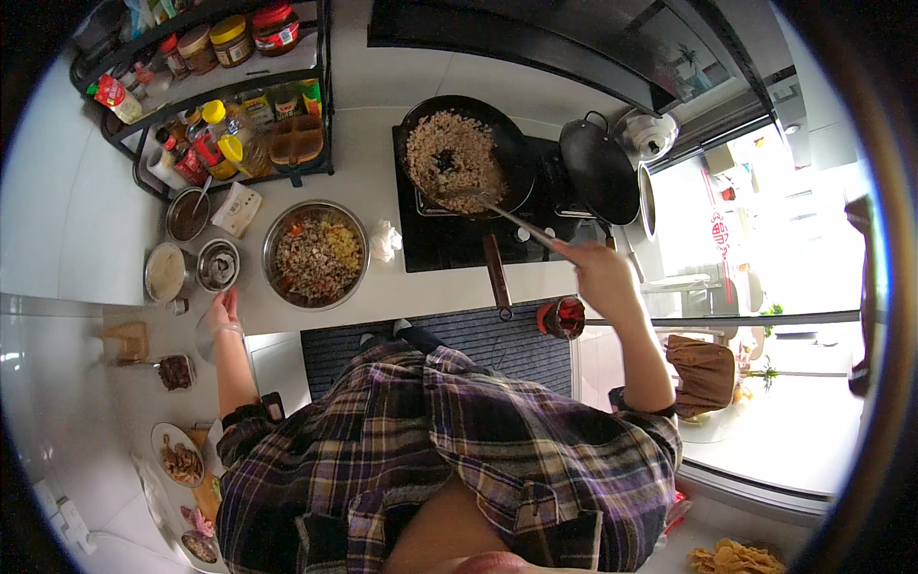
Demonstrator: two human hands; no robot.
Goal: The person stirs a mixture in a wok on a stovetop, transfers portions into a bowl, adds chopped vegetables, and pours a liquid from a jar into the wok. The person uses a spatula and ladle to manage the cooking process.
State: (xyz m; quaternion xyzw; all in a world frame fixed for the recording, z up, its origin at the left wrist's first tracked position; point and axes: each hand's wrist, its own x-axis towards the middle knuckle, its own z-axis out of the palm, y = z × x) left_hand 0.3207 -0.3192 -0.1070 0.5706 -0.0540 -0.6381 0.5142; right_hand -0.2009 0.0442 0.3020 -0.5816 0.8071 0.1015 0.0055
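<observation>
My right hand (606,276) grips the handle of a long metal spatula (523,228). Its far end reaches into a black wok (522,161) of crumbly browned food, probably ground meat (452,147), on the dark stove. The wok's wooden handle (496,269) points towards me over the counter edge. My left hand (225,310) is at the near rim of a small steel bowl (217,265) with white residue inside; whether its fingers hold the rim is unclear. Between the hands stands a large steel bowl (315,255) with chopped mixed food and yellow bits.
A lidded black pan (599,171) stands on the right burner. Crumpled tissue (386,240) lies beside the stove. A bowl of dark sauce with a spoon (188,215), a tissue pack (237,209) and a pale-filled container (166,273) sit left. A black rack (215,86) holds bottles and jars.
</observation>
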